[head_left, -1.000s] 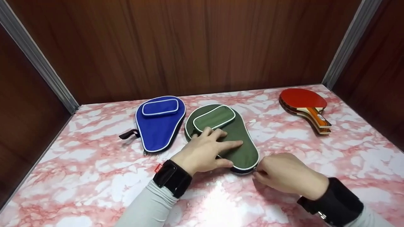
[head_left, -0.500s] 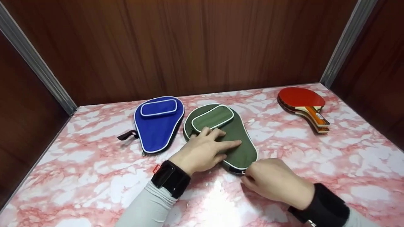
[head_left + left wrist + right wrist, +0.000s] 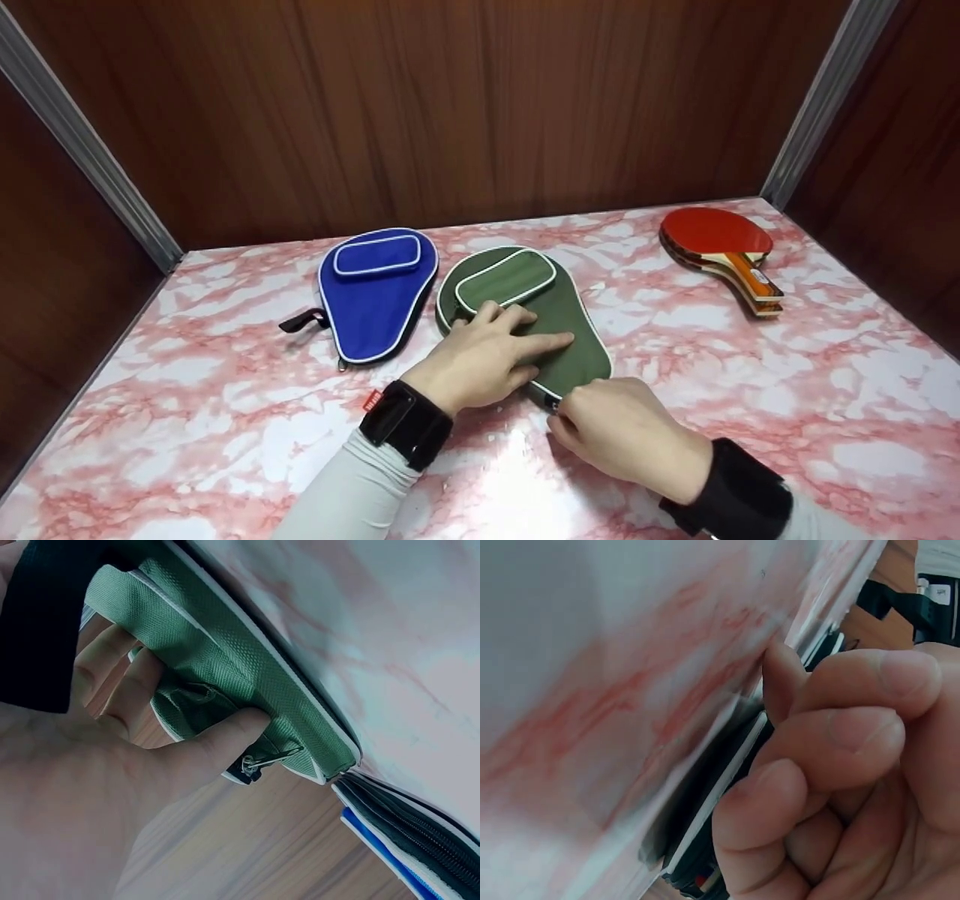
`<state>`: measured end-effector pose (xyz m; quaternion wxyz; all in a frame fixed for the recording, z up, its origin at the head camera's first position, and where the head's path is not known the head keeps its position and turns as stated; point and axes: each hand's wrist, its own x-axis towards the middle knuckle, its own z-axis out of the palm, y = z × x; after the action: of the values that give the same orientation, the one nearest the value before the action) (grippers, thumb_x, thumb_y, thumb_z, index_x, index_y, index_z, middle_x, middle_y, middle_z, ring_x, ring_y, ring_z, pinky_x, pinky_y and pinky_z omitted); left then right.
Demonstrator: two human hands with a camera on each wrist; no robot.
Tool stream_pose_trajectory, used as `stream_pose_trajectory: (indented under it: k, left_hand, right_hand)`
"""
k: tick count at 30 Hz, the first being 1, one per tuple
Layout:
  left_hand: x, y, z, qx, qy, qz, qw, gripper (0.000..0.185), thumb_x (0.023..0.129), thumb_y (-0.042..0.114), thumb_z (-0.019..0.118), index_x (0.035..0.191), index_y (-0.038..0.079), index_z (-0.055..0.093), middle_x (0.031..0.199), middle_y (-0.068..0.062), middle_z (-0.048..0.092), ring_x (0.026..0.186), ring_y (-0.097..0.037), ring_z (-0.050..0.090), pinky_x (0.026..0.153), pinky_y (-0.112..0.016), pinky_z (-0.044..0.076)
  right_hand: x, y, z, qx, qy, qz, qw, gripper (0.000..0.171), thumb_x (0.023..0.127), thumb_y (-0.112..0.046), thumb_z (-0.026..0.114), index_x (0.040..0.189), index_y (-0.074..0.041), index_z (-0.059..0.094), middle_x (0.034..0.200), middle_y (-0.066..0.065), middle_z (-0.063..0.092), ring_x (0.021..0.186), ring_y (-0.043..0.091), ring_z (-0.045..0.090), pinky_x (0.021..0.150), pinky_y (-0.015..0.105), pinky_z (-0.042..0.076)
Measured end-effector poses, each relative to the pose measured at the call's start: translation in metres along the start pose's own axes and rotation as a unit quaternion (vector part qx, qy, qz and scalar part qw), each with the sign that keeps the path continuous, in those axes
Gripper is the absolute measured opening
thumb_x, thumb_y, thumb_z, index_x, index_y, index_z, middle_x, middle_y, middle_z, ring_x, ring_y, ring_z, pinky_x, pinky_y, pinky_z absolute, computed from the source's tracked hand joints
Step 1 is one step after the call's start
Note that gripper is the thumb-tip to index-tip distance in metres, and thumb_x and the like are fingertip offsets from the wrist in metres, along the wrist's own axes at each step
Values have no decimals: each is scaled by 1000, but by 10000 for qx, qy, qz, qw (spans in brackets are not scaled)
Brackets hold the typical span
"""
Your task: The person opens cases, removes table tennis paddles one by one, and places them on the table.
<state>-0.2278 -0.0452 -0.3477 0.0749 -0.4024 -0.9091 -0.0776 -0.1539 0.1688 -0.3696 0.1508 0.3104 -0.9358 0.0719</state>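
Observation:
A green table tennis bat case (image 3: pixel 551 315) with white piping lies on the table, its narrow end towards me. My left hand (image 3: pixel 480 364) rests on it with spread fingers, just below the raised pocket (image 3: pixel 506 281). At the narrow end, the curled fingers of my right hand (image 3: pixel 622 427) pinch at the zip along the case's edge; the zip's pull is hidden by them. In the left wrist view, a small metal zip pull (image 3: pixel 259 763) hangs from the pocket near a left fingertip. The right wrist view shows the curled fingers beside the case's dark edge (image 3: pixel 720 780).
To the left lies a blue bat case (image 3: pixel 375 311) with a black strap (image 3: pixel 302 321). Two stacked table tennis bats (image 3: pixel 716 232), red side up, are at the back right of the marbled table (image 3: pixel 187 420). Brown wood-grain panels (image 3: pixel 480 112) stand behind and at both sides.
My right hand has moved left around the narrow end of the green case, along its zipped edge. The left hand has stayed in place on the case.

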Motion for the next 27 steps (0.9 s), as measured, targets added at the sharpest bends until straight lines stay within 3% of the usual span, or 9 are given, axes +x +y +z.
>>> stream_pose_trajectory:
  k: [9, 15, 19, 22, 27]
  left_hand:
    - [1, -1, 1, -160, 37, -77, 9998, 53, 108, 30, 72, 157, 47, 61, 158, -6, 57, 134, -34, 53, 97, -66, 54]
    - [6, 5, 3, -326, 94, -346, 9988, 51, 112, 42, 65, 162, 45, 55, 150, -3, 61, 129, -32, 53, 99, -65, 52]
    - [13, 13, 6, -245, 129, -675, 9973, 57, 113, 54, 57, 168, 47, 45, 145, -5, 60, 128, -33, 51, 102, -72, 50]
    - [17, 17, 9, -37, 99, -867, 9962, 58, 112, 61, 52, 168, 48, 44, 145, -8, 57, 127, -34, 49, 101, -75, 49]
    - [16, 18, 14, 40, 184, -860, 9961, 51, 112, 61, 53, 161, 48, 56, 141, -10, 54, 128, -33, 48, 99, -74, 48]
  right_hand:
    - [4, -3, 4, 54, 162, -17, 9999, 47, 98, -25, 76, 59, -24, 51, 51, -8, 47, 45, 20, 55, 45, 45, 44]
    - [4, 6, -15, 716, -575, 420, 9949, 47, 107, -43, 73, 63, -28, 62, 53, -16, 47, 48, 10, 50, 49, 40, 45]
    - [7, 27, -38, 1158, -1228, 1160, 9788, 47, 107, -52, 69, 70, -25, 71, 56, -14, 57, 51, 9, 55, 53, 39, 48]
    - [8, 51, -49, 1028, -1258, 1597, 9737, 45, 109, -49, 66, 74, -22, 75, 60, -11, 61, 55, 12, 57, 57, 40, 48]
    - [9, 80, -50, 367, -887, 1874, 9776, 39, 109, -42, 67, 80, -19, 79, 63, -8, 61, 62, 16, 61, 58, 43, 44]
